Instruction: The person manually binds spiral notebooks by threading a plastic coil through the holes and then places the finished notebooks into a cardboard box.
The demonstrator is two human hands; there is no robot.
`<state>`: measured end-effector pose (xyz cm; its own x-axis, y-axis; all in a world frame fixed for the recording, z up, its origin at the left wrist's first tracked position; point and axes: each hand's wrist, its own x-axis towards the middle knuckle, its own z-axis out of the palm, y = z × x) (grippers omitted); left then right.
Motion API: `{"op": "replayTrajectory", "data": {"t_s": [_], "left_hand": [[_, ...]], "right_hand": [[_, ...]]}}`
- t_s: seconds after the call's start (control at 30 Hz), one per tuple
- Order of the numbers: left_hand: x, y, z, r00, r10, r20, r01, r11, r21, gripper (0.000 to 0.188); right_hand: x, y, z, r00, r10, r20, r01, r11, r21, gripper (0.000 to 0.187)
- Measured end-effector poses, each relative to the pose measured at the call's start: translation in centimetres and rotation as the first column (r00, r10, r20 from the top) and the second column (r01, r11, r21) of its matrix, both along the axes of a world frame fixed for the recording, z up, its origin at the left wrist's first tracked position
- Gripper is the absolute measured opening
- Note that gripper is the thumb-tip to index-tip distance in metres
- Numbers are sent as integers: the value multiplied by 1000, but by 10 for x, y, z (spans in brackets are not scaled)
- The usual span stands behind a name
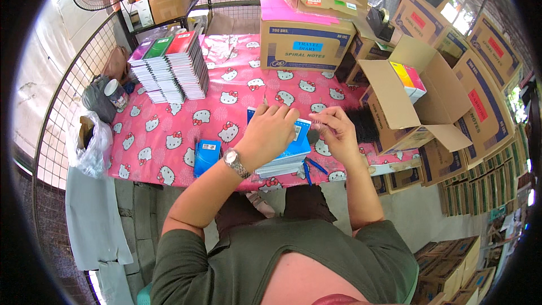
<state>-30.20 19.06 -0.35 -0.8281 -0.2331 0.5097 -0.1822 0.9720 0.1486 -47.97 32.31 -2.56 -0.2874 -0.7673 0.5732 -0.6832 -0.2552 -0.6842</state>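
My left hand (272, 130), with a watch on its wrist, is closed over a blue-covered notebook (300, 138) at the near edge of the table. This notebook lies tilted above a stack of blue notebooks (285, 165). My right hand (339, 134) is at the notebook's right corner, thumb and fingers pinched together; what is between them is too small to make out. Just right of the stack lie blue-handled pliers (315, 167). Left of my left forearm, another blue notebook (208, 155) rests on the tablecloth.
Tall stacks of notebooks (169, 68) stand at the back left. A closed carton (305, 45) is at the back, an open carton (415, 99) on the right. A black brush (362, 125) sits beside my right hand. The plastic bag (90, 147) is at the left edge.
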Motion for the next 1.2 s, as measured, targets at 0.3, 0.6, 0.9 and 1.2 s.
{"op": "replayTrajectory", "data": {"t_s": [0.3,0.6,0.9,1.2], "left_hand": [[8,15,-10,989,49,-141,-45,998,36,19],[5,31,-7,995,65,-76,-72,993,-91,27],[8,32,-5,998,42,-57,-42,999,-4,22],[13,26,-7,1000,-4,3,4,1000,15,18]], "right_hand": [[21,6,1,941,-144,-305,82,975,-208,30],[36,24,28,984,-124,-128,153,954,257,41],[28,29,46,964,51,-261,13,971,237,38],[-120,-71,-182,954,-245,-173,299,825,479,45]]}}
